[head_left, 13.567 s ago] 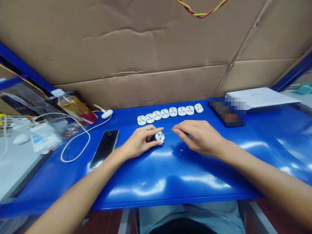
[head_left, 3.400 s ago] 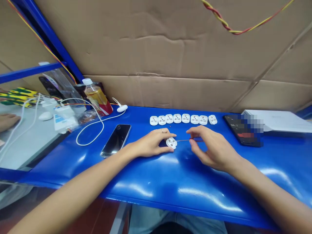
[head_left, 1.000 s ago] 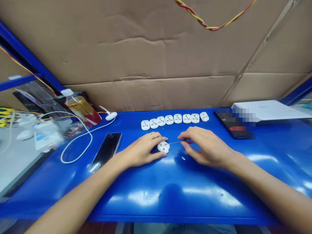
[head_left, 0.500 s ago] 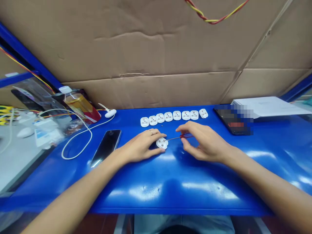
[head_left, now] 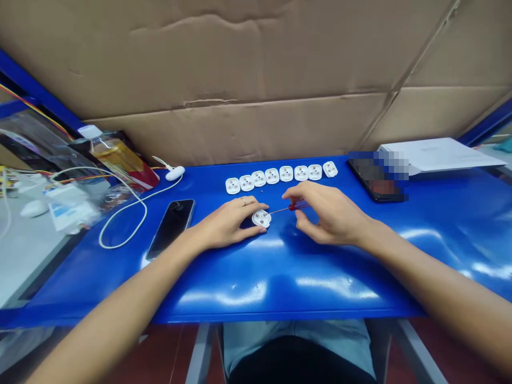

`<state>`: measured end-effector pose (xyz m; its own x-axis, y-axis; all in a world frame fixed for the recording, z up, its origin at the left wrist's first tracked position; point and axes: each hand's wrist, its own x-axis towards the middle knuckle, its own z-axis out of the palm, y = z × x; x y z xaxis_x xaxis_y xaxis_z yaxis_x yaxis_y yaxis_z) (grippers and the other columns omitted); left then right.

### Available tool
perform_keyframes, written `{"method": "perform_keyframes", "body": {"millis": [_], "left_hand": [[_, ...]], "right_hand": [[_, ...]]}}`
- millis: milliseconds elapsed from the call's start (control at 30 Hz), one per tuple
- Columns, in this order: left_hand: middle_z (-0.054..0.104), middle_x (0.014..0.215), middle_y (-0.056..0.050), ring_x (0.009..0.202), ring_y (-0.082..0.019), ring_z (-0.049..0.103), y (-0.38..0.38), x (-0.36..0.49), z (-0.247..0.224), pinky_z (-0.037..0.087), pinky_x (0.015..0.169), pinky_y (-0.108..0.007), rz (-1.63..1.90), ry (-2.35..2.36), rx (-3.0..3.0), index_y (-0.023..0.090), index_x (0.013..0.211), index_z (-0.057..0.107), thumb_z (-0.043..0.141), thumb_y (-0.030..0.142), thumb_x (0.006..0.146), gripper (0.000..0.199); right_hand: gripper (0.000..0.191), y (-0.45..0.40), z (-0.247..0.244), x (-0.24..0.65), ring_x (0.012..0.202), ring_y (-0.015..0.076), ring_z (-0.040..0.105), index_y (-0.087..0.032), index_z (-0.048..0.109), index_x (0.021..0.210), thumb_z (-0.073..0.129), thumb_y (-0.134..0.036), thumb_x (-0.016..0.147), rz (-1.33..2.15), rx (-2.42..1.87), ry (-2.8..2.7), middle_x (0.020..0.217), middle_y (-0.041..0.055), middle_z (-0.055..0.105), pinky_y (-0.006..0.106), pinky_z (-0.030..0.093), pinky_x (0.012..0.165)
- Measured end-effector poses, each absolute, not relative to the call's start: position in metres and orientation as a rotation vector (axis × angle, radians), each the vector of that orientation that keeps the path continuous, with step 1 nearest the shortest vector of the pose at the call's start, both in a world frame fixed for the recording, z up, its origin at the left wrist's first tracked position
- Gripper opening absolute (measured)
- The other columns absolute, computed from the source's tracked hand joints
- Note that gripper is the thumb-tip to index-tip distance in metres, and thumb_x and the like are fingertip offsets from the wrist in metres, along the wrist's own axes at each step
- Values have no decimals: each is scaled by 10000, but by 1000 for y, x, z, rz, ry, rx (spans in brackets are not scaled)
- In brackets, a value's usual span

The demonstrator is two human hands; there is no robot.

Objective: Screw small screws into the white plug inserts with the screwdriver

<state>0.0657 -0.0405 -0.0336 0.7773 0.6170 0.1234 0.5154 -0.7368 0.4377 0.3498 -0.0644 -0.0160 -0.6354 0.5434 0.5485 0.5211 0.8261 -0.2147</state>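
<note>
Eight plug parts [head_left: 286, 173] on blue workbench [head_left: 280, 282]

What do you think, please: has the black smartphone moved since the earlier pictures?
No: the black smartphone lies as before, left of the row of white socket covers; only the camera view shifted.

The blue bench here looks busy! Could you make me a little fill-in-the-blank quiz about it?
The right hand pinches a small screwdriver with a ____ handle. The left hand steadies a white socket piece, and ____ more pieces lie in a row beyond it. A phone lies to the ____ of the left hand.

Answers: red, eight, left.
</note>
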Motion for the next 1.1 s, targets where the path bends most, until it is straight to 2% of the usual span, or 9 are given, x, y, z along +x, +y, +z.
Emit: {"method": "perform_keyframes", "body": {"millis": [167, 267, 333, 433, 533, 633, 767, 933, 1100], "left_hand": [[681, 1290, -120, 1176, -271, 666, -40, 65, -32, 532, 1035, -401, 367, 853, 2575, 200, 1459, 592, 631, 465, 1047, 490], [686, 1272, -116, 1159, -274, 668, -40, 65, -32, 533, 1021, -397, 362, 857, 2578, 208, 1455, 597, 635, 452, 1046, 478], [683, 1270, -115, 1155, -271, 669, -40, 65, -32, 531, 1016, -388, 359, 858, 2579, 205, 1452, 596, 635, 452, 1046, 477], [679, 1265, -114, 1155, -263, 666, -40, 66, -32, 528, 1021, -378, 354, 850, 2578, 195, 1455, 589, 626, 462, 1051, 485], [682, 1265, -115, 1154, -268, 666, -40, 66, -32, 533, 1023, -390, 349, 858, 2582, 198, 1454, 590, 616, 477, 1052, 490], [679, 1286, -120, 1170, -276, 663, -40, 66, -32, 533, 1030, -404, 352, 858, 2581, 207, 1448, 596, 612, 482, 1052, 482], [681, 1265, -122, 1148, -277, 667, -40, 66, -32, 539, 1008, -416, 352, 850, 2575, 208, 1443, 598, 611, 478, 1053, 475], [690, 1256, -125, 1138, -275, 674, -40, 66, -31, 539, 998, -397, 361, 857, 2569, 189, 1441, 606, 623, 464, 1048, 480], [679, 1288, -121, 1177, -271, 661, -40, 66, -31, 523, 1032, -391, 333, 869, 2555, 191, 1446, 593, 636, 465, 1044, 489]], "right_hand": [[202, -62, -19, 350, 772, 245, 728, -192, 619, 1149, 532, -351, 1061, -11, -907, -2396, 884, 72, 762, 367, 543, 693], [143, -62, -19, 349, 814, 238, 722, -199, 618, 1134, 527, -247, 1035, -7, -851, -2393, 934, 80, 760, 366, 555, 726], [180, -62, -18, 349, 893, 244, 722, -200, 609, 1155, 531, -182, 995, 13, -771, -2395, 1013, 97, 756, 378, 572, 779], [187, -62, -17, 350, 927, 255, 730, -191, 610, 1181, 555, -230, 1006, 45, -759, -2417, 1052, 109, 760, 391, 582, 796], [190, -61, -19, 351, 842, 246, 741, -190, 639, 1149, 563, -333, 1048, 5, -854, -2409, 967, 90, 779, 371, 574, 743], [177, -61, -20, 350, 859, 244, 737, -201, 646, 1154, 510, -255, 1053, -34, -779, -2408, 958, 85, 774, 376, 575, 766], [253, -63, -16, 349, 961, 256, 727, -233, 607, 1236, 501, -197, 1009, 77, -754, -2446, 1083, 103, 763, 408, 590, 841], [222, -62, -18, 350, 832, 270, 740, -175, 649, 1177, 548, -326, 1050, -3, -860, -2407, 950, 102, 780, 404, 566, 753], [252, -62, -18, 351, 913, 255, 725, -188, 628, 1223, 510, -182, 1001, 25, -716, -2436, 1050, 105, 772, 401, 572, 805]]}}
